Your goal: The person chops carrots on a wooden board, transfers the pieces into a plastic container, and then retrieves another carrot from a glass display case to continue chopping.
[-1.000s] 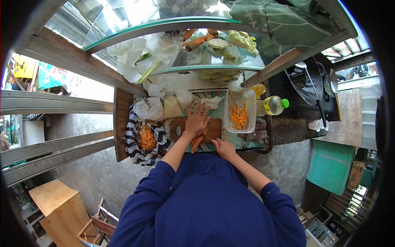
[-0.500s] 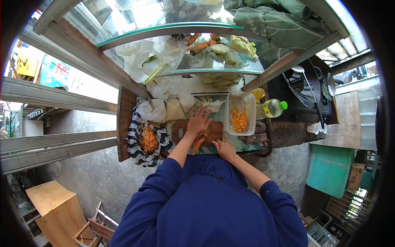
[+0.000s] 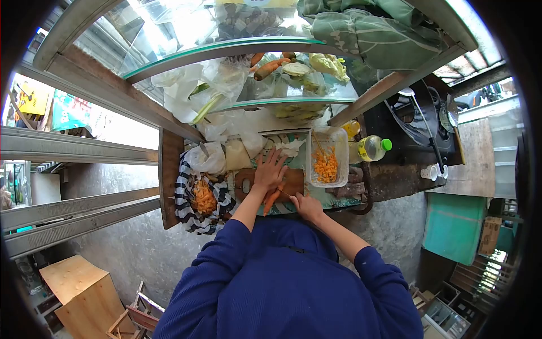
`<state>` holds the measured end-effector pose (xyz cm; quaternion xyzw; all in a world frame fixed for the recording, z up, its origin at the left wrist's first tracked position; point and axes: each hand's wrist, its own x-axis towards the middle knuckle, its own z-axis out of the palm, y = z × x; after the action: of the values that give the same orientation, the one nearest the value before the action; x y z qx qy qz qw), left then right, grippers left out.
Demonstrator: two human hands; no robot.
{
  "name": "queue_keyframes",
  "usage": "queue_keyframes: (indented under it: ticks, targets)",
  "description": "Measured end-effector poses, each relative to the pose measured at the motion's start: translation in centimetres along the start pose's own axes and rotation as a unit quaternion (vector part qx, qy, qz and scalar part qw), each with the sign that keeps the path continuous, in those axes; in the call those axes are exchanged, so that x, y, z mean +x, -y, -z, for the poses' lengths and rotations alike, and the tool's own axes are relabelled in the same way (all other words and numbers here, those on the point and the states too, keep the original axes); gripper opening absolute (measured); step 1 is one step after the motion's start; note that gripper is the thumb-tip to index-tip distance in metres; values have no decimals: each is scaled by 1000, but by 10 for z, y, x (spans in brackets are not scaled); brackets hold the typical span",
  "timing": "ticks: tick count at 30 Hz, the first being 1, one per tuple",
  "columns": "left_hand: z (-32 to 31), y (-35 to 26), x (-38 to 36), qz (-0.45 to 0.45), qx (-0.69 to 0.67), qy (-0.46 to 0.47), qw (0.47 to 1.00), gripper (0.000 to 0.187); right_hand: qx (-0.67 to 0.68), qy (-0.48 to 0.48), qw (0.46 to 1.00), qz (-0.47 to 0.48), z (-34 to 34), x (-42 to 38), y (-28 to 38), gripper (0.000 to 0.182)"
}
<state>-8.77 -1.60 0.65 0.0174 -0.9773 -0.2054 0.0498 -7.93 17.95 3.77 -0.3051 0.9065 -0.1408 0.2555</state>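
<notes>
My left hand (image 3: 270,171) lies over the brown wooden cutting board (image 3: 244,183) with its fingers spread. Just below its palm an orange carrot (image 3: 271,201) reaches over the near edge of the board. My right hand (image 3: 306,206) is closed at the right of the carrot, around a knife handle that the fingers mostly hide; the thin blade (image 3: 287,193) points left toward the carrot. Orange pieces fill part of a clear plastic container (image 3: 343,155) on the right. At the left, orange peelings (image 3: 203,197) lie in a black-and-white striped bag (image 3: 182,198).
A bottle with a green cap (image 3: 371,148) lies right of the container, near a folded cloth (image 3: 345,185). Plastic bags (image 3: 206,158) rest behind the striped bag. Glass shelves (image 3: 243,104) holding vegetables hang above the far side. A black stove (image 3: 395,152) stands farther right.
The whole view has shifted slightly. My right hand has turned a little, and the thin blade beside the carrot now shows more clearly. My left hand remains over the board.
</notes>
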Motion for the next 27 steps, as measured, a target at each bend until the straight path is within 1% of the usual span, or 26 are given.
queue_keyframes:
  ticks: [5,7,8,10,12,14,15,16,17,18,19,20,22,23,24,25,26,27]
  targets:
    - [-10,6,-7,5,-15,8,1000,38,-18,-9,1000,10,-10,1,0,41]
    - [-10,9,-9,-21,36,-9,999,39,-43,1,999,12,-14,2,3,40]
    - [-8,11,-8,-20,38,-8,999,39,-42,5,999,-1,-17,2,3,39]
    - [-7,8,-8,5,-21,25,999,38,-24,8,1000,4,-20,2,-1,39]
    - [-11,7,-7,10,-19,24,999,38,-12,4,1000,11,-13,5,-4,40]
    - [-7,11,-4,21,-13,21,999,37,27,40,999,4,-8,7,-6,41]
    - [-4,12,-4,16,-57,7,998,35,26,41,999,7,-6,9,-8,41]
    - [-2,12,-5,11,-103,-6,995,34,62,54,997,8,-6,10,-11,42]
    - [7,10,-7,15,-103,-6,995,34,99,68,993,7,-5,10,-14,43]
    - [20,8,-11,0,-134,-59,989,31,99,72,992,10,-1,10,-14,43]
    - [35,7,-15,-15,-163,-113,980,29,120,103,987,2,5,9,-16,45]
    - [43,6,-25,-9,-161,-114,980,29,142,134,981,-4,12,9,-14,46]
    - [51,2,-56,57,-156,-171,971,27,140,155,978,4,22,10,-14,46]
    - [52,2,-72,56,-156,-172,971,27,139,173,975,5,25,9,-14,46]
    - [52,3,-89,50,-164,-142,975,27,139,172,975,5,24,7,-16,46]
    - [50,3,-104,44,-173,-111,978,28,150,118,981,39,22,5,-17,47]
    - [50,2,-115,45,-171,-111,978,28,161,64,982,74,20,3,-17,48]
    - [50,1,-125,10,-166,-50,985,35,162,63,982,77,17,2,-17,48]
